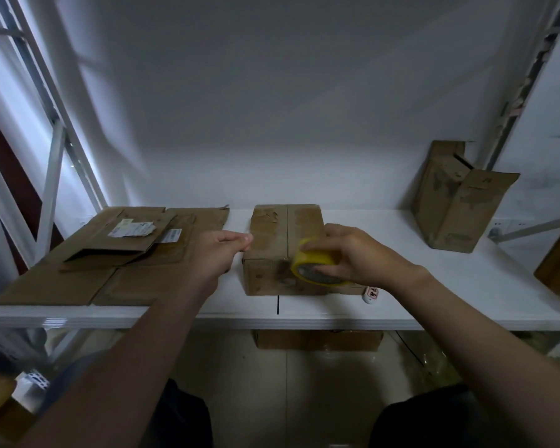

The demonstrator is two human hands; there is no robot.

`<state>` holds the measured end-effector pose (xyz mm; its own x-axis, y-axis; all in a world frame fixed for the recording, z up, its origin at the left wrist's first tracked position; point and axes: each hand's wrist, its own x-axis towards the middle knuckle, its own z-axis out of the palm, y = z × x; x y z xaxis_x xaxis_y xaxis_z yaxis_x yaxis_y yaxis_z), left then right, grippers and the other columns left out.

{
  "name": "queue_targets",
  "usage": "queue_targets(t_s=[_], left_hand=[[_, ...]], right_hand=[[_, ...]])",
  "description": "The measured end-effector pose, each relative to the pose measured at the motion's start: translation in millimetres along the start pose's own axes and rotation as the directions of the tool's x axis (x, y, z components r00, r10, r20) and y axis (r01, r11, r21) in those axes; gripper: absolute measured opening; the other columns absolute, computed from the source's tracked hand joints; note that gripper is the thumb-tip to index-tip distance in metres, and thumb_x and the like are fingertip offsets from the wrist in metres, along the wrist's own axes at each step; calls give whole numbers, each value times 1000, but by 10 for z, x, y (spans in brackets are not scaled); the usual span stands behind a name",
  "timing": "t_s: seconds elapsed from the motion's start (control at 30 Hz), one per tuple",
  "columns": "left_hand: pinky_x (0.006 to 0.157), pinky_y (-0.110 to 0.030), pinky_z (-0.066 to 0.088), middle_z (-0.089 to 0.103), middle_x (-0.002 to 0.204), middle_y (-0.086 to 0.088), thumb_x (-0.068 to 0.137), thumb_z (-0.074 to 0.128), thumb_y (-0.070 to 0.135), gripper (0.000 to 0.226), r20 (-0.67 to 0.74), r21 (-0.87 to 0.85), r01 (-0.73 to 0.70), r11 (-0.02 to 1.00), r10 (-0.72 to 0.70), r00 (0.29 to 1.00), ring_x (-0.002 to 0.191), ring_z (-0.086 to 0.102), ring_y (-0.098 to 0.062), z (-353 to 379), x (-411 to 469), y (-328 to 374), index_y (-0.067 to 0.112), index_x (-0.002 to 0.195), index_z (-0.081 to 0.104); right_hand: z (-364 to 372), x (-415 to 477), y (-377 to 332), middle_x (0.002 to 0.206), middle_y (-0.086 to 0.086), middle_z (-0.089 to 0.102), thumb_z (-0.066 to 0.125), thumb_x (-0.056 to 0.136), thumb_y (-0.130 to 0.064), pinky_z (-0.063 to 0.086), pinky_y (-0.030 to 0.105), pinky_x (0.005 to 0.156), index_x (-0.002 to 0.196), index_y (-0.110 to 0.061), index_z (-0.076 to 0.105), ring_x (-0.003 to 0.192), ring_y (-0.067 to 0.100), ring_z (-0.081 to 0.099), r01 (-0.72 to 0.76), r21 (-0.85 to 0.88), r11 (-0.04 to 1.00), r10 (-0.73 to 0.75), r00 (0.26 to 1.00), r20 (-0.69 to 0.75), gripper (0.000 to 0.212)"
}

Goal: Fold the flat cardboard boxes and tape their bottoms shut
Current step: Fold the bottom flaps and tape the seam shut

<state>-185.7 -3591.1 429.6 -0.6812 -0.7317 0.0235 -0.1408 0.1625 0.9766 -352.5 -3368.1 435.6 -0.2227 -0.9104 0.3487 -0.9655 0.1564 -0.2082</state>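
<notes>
Right hand (pixel 346 253): closed around yellow tape roll (pixel 316 266), fingers wrapped over its top edge, thumb below; roll pressed against near right corner of folded box (pixel 285 247).
Left hand (pixel 222 250): fingertips pinched together at left top edge of same box; whether a tape end sits between them cannot be told.
Folded box: brown cardboard, flaps closed on top with centre seam running front to back; standing at middle of white shelf (pixel 434 286), near front edge.
Small white tag (pixel 370 294): red marks, lying on shelf just beside box, below right wrist.
Flat cardboard boxes (pixel 110 257): stacked at left of shelf, paper labels on top.
Second box (pixel 456 195): upright at far right, well apart, flaps open.
Further cardboard (pixel 317 340): below shelf, partly hidden.
</notes>
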Motion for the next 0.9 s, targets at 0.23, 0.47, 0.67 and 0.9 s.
queue_targets(t_s=[0.23, 0.47, 0.67, 0.9], left_hand=[[78, -29, 46, 73, 104, 4, 92, 72, 33, 16, -45, 21, 33, 999, -32, 998, 103, 60, -14, -244, 154, -268, 18, 94, 77], [70, -31, 47, 74, 93, 4, 91, 72, 30, 10, -137, 11, 34, 999, -32, 990, 95, 63, -15, -183, 208, -369, 21, 95, 75], [65, -29, 45, 74, 94, 4, 91, 72, 33, 19, -142, -10, 91, 996, -91, 986, 84, 60, -17, -178, 242, -515, 17, 100, 77], [57, -26, 43, 75, 98, 1, 91, 73, 33, 23, -150, -53, 121, 991, -128, 980, 73, 52, -19, -69, 327, -596, 15, 106, 76]], right_hand=[[-55, -247, 265, 107, -4, 59, 72, 84, -53, 46, 21, 77, 129, -35, 67, 93, 12, 57, -5, 98, 995, 17, 993, -117, 49], [86, -218, 448, 115, 1, 61, 76, 85, -46, 44, 25, 77, 121, -32, 72, 99, 21, 59, 44, -199, 979, -43, 999, 8, 39], [78, -434, 617, 107, 2, 65, 75, 84, -52, 46, 15, 77, 114, -20, 76, 92, 14, 61, 73, 31, 997, -62, 964, -258, 43], [91, -339, 868, 104, -1, 62, 80, 83, -41, 43, 26, 72, 119, -32, 74, 89, 18, 57, -23, -134, 991, 17, 999, -39, 37]])
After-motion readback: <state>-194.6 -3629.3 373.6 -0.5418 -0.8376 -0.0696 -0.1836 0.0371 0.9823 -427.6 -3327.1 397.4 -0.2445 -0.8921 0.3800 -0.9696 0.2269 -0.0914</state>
